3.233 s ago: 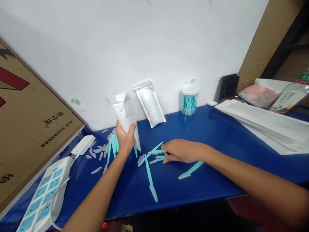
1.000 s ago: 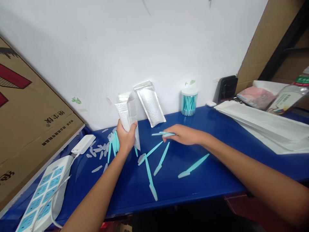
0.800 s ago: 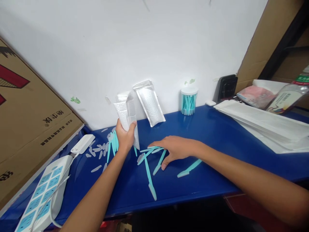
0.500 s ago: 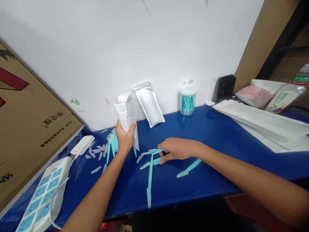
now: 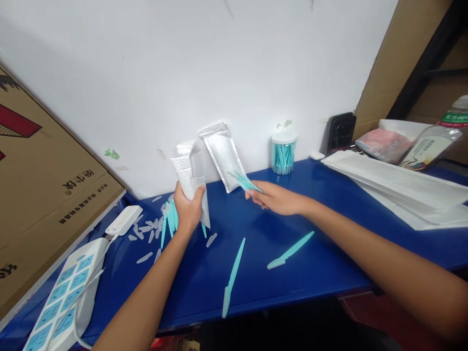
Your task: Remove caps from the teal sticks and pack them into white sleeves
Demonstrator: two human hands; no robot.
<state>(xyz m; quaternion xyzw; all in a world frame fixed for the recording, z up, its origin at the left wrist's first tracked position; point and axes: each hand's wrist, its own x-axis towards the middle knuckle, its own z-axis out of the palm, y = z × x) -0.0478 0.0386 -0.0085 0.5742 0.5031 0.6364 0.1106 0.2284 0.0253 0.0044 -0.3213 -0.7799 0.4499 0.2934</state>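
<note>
My left hand [image 5: 189, 204] is closed round a silver bubble mailer [image 5: 187, 173], held upright with its mouth at the top. My right hand [image 5: 268, 196] pinches a few turquoise eyebrow razors [image 5: 244, 181], raised above the table and blurred, pointing up and left. Two more razors, a near one [image 5: 234, 278] and one further right [image 5: 290, 251], lie on the blue table [image 5: 263, 292]. Behind my left hand is a pile of razors [image 5: 170, 217] among loose clear blade caps [image 5: 148, 228]. Another bubble mailer [image 5: 224, 156] leans on the wall between my hands.
A lidded jar of turquoise razors [image 5: 284, 153] stands by the wall. To the right lie flat white mailers [image 5: 398, 183], a plastic bottle [image 5: 435, 141] and a pink pack [image 5: 382, 144]. A power strip [image 5: 64, 292], a white device [image 5: 124, 219] and a cardboard box [image 5: 47, 185] occupy the left.
My right hand has lifted several razors off the table and moved up and slightly right with them. One near razor has shifted and lies more slanted. My left hand stays on the mailer.
</note>
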